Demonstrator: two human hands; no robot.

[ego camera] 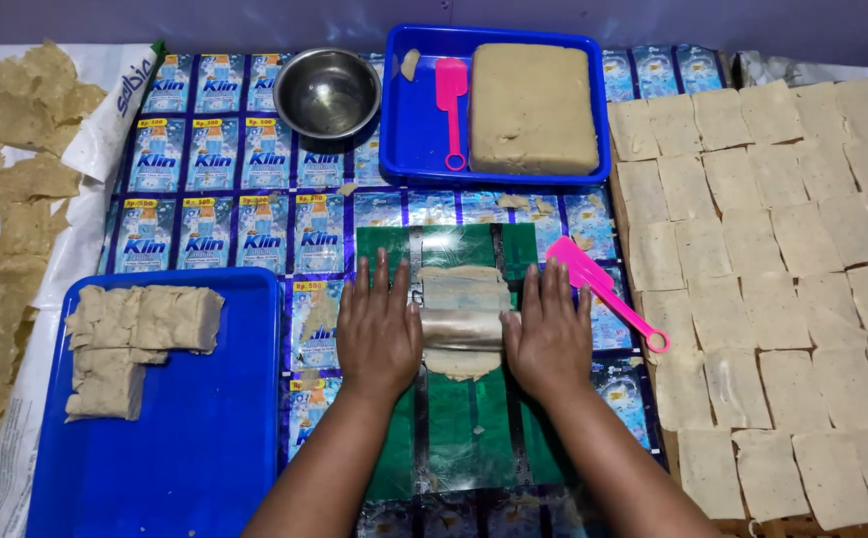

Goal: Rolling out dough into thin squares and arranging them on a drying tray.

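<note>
Seen from above, two bare hands press flat, fingers extended, on the two ends of a shiny metal cylindrical roller [462,329] lying crosswise over a thin beige sheet of dough [463,317]. The left hand [378,334] covers the roller's left end, the right hand [550,337] its right end; neither hand is clenched, palms simply rest on it. The dough lies between the hands on a green plastic mat [474,418]. A pink plastic spatula [603,291] lies just right of the right hand. A blue tray [205,448] holding beige dough chunks sits to the left.
</note>
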